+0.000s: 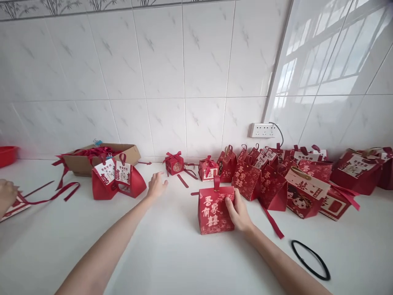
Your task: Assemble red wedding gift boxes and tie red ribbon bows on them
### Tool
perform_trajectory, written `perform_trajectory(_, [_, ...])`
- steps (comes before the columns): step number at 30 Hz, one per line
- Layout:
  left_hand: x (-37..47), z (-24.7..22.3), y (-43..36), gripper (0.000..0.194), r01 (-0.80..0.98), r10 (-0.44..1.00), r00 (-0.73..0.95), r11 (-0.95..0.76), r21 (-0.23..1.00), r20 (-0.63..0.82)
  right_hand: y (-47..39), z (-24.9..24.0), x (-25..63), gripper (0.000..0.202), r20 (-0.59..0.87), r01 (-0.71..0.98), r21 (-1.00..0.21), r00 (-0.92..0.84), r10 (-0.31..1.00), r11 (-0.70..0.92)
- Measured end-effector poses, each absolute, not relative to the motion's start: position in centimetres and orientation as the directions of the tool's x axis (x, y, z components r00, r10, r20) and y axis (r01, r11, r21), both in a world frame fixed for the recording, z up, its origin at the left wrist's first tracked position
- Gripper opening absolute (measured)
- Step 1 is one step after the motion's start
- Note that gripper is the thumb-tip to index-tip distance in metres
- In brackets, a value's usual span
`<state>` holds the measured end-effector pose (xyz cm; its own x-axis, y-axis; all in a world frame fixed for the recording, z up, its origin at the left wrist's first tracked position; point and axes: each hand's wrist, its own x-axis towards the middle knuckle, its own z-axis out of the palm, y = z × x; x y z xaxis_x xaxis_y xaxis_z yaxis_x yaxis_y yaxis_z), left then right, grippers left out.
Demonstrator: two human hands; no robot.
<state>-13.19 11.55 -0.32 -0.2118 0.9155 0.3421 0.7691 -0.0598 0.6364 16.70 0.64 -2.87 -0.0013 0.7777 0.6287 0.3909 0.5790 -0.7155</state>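
Observation:
My right hand grips the right side of a red gift box with pale lettering and a ribbon loop on top. The box stands upright on the white table. My left hand is over the table with its fingers apart and holds nothing. Just left of it, two red boxes with white labels stand side by side. Behind my hands are a small red box with a bow and another bow-tied box.
Many red gift boxes crowd the right side. A cardboard box of ribbons is at the back left, beyond a red basin. Another person's hand touches a box at the left edge. A black ring lies front right.

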Motion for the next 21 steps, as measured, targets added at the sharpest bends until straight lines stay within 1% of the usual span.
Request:
perform_trajectory(3, [-13.8,0.3,14.1,0.053,0.769,0.907,-0.323,0.085,0.634,0.27,1.1,-3.2,16.7,0.019,0.61,0.406,-0.719,-0.019,0.792,0.564])
perform_trajectory(6, [-13.3,0.1,15.9,0.067,0.751,0.904,-0.366,0.146,0.644,0.222,1.4,-3.5,16.8,0.02,0.586,0.395,-0.738,-0.026,0.81,0.547])
perform_trajectory(11, [-12.5,-0.9,18.2,0.086,0.705,0.918,-0.343,0.114,0.7,0.197,1.5,-3.3,16.9,0.02,0.568,0.356,-0.751,-0.079,0.819,0.556])
perform_trajectory(16, [-12.7,-1.7,20.3,0.096,0.649,0.921,-0.341,0.084,0.756,0.19,1.8,-3.5,17.1,0.015,0.592,0.372,-0.721,-0.105,0.799,0.584])
perform_trajectory(21, [-12.6,-1.3,22.2,0.105,0.627,0.927,-0.331,0.076,0.775,0.176,1.7,-3.7,17.1,0.012,0.605,0.356,-0.715,-0.117,0.788,0.602])
